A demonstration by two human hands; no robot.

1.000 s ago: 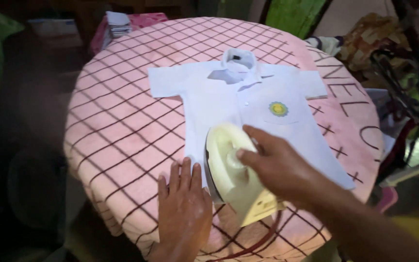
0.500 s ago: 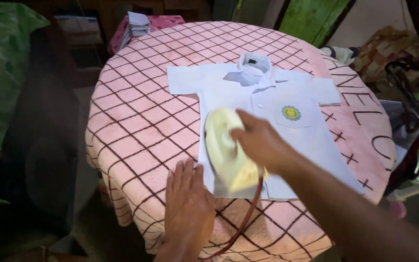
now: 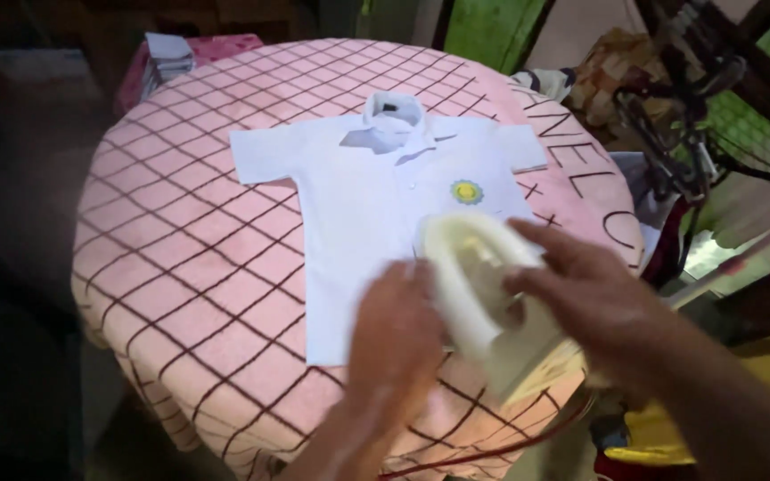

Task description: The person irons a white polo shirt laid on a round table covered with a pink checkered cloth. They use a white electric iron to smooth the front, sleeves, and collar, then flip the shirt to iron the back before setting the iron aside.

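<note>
The right hand [image 3: 581,294] is wrapped around a smooth pale yellow iron [image 3: 483,285] on a small white shirt [image 3: 358,205], the left hand [image 3: 394,334] lies flat beside it, on a soft pink checked blanket [image 3: 189,267].

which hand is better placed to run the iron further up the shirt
Right. The right hand already grips the iron, which sits on the lower right side of the white shirt. The left hand lies flat on the shirt's lower part, beside the iron, better suited to holding the cloth.

Both hands blurred; iron [image 3: 483,294] hides the shirt's [image 3: 367,214] lower right.
</note>
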